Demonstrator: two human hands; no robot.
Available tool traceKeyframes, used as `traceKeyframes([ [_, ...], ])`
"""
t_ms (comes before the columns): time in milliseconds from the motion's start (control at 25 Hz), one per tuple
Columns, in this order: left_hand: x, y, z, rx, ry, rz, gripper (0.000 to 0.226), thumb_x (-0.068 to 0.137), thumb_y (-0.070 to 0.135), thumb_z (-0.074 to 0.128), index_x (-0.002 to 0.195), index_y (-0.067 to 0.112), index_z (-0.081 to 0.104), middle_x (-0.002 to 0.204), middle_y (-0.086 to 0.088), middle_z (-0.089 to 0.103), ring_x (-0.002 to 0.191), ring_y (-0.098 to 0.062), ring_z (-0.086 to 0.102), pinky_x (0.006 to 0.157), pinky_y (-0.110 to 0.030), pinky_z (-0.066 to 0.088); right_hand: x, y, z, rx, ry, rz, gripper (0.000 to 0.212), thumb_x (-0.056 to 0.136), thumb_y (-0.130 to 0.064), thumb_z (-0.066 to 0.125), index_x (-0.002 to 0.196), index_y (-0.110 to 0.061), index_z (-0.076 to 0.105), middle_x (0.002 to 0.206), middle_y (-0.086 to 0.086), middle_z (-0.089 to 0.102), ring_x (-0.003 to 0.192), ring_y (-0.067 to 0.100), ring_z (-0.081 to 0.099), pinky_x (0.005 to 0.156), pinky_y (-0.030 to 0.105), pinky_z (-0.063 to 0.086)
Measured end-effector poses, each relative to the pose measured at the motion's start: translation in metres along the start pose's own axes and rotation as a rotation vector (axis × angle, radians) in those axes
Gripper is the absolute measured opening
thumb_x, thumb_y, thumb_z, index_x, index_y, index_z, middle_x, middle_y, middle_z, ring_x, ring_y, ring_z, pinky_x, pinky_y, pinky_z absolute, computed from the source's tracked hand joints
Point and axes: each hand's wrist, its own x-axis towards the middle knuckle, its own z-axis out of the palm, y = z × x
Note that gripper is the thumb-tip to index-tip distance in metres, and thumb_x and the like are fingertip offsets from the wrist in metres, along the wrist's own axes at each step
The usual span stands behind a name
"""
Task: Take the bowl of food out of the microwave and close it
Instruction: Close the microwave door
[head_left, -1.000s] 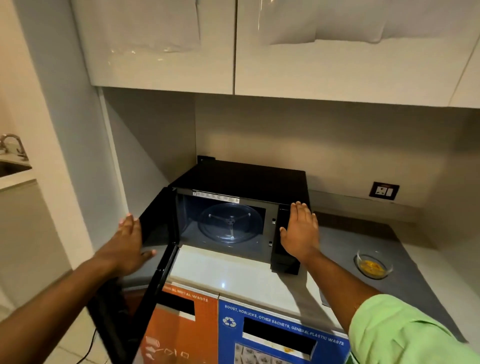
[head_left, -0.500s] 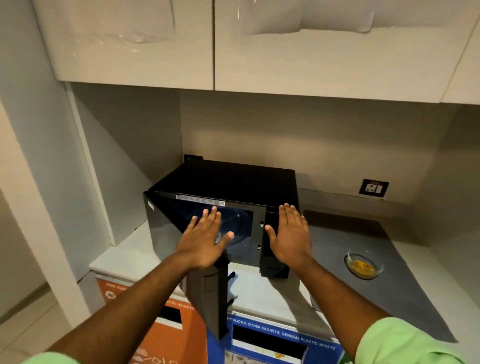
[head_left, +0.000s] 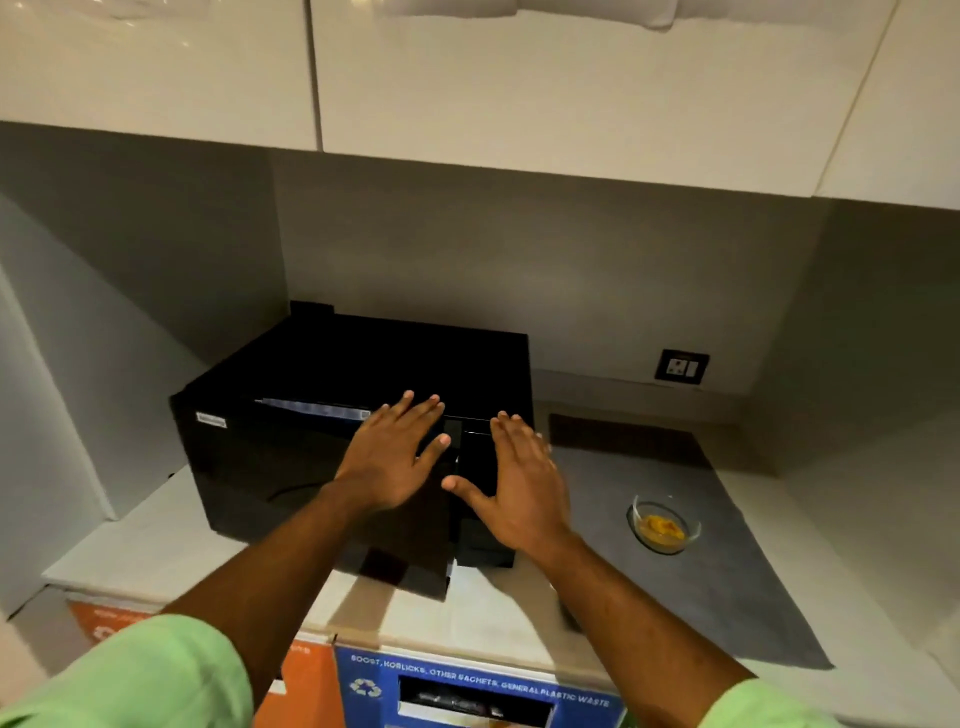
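Two flat, spread hands press on the black microwave on the pale table — the left hand lies with splayed fingers on the door, which looks all but shut, though a narrow gap seems to show at its right edge; the right hand, likewise open and gripping nothing, rests against the control panel just beside it. Farther right, well apart from the microwave, the glass bowl of yellow food sits on a grey mat — below a wall socket.
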Motion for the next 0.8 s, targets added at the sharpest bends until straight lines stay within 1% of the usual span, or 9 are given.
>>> traceKeyframes([
  [40, 0.006, 0.001, 0.003, 0.016, -0.004, -0.015, 0.066, 0.099, 0.059, 0.021, 0.159, 0.03, 0.023, 0.168, 0.01, 0.022, 0.158, -0.015, 0.009, 0.127, -0.038, 0.01, 0.002, -0.001, 0.001, 0.0, 0.026, 0.023, 0.105, 0.078, -0.093, 0.031, 0.154, -0.021, 0.037, 0.163, 0.001, 0.039, 0.153, 0.019, 0.031, 0.122, 0.038, 0.027],
  [120, 0.016, 0.005, 0.007, 0.043, -0.013, -0.05, 0.065, 0.1, 0.057, 0.022, 0.158, 0.029, 0.026, 0.167, 0.01, 0.025, 0.158, -0.017, 0.013, 0.127, -0.04, 0.012, 0.008, -0.003, 0.0, 0.022, 0.081, 0.089, 0.1, 0.076, -0.092, 0.04, 0.147, -0.022, 0.05, 0.155, -0.001, 0.051, 0.148, 0.017, 0.041, 0.116, 0.037, 0.041],
  [200, 0.025, 0.006, 0.011, 0.05, -0.015, -0.076, 0.066, 0.099, 0.058, 0.02, 0.158, 0.029, 0.026, 0.167, 0.009, 0.026, 0.158, -0.018, 0.014, 0.127, -0.041, 0.012, 0.015, -0.006, -0.001, 0.027, 0.093, 0.141, 0.096, 0.072, -0.09, 0.049, 0.141, -0.024, 0.056, 0.149, -0.004, 0.057, 0.143, 0.016, 0.046, 0.111, 0.035, 0.046],
  [360, 0.035, 0.004, 0.018, 0.085, 0.0, -0.091, 0.068, 0.099, 0.057, 0.015, 0.158, 0.026, 0.025, 0.167, 0.007, 0.024, 0.158, -0.02, 0.014, 0.128, -0.042, 0.011, 0.024, -0.011, 0.002, -0.044, 0.115, 0.165, 0.088, 0.067, -0.084, 0.063, 0.133, -0.025, 0.06, 0.135, -0.006, 0.065, 0.132, 0.014, 0.055, 0.105, 0.033, 0.048],
  [520, 0.041, 0.005, 0.02, 0.118, 0.014, -0.111, 0.066, 0.101, 0.054, 0.014, 0.159, 0.024, 0.022, 0.168, 0.006, 0.021, 0.158, -0.02, 0.012, 0.129, -0.042, 0.012, 0.032, -0.014, 0.007, -0.064, 0.173, 0.198, 0.077, 0.066, -0.08, 0.068, 0.12, -0.026, 0.066, 0.117, -0.008, 0.068, 0.113, 0.012, 0.061, 0.088, 0.028, 0.052],
  [680, 0.048, 0.008, 0.02, 0.124, 0.009, -0.132, 0.062, 0.103, 0.05, 0.017, 0.16, 0.025, 0.021, 0.169, 0.006, 0.019, 0.158, -0.02, 0.011, 0.129, -0.042, 0.012, 0.036, -0.015, 0.015, -0.07, 0.229, 0.231, 0.071, 0.064, -0.076, 0.074, 0.112, -0.024, 0.068, 0.108, -0.008, 0.069, 0.102, 0.013, 0.062, 0.076, 0.027, 0.054],
  [800, 0.048, 0.008, 0.02, 0.122, 0.002, -0.13, 0.06, 0.104, 0.049, 0.019, 0.16, 0.025, 0.021, 0.169, 0.006, 0.019, 0.158, -0.019, 0.012, 0.128, -0.042, 0.013, 0.036, -0.014, 0.017, -0.06, 0.224, 0.221, 0.07, 0.064, -0.076, 0.073, 0.112, -0.025, 0.067, 0.108, -0.007, 0.068, 0.101, 0.013, 0.062, 0.075, 0.027, 0.053],
])
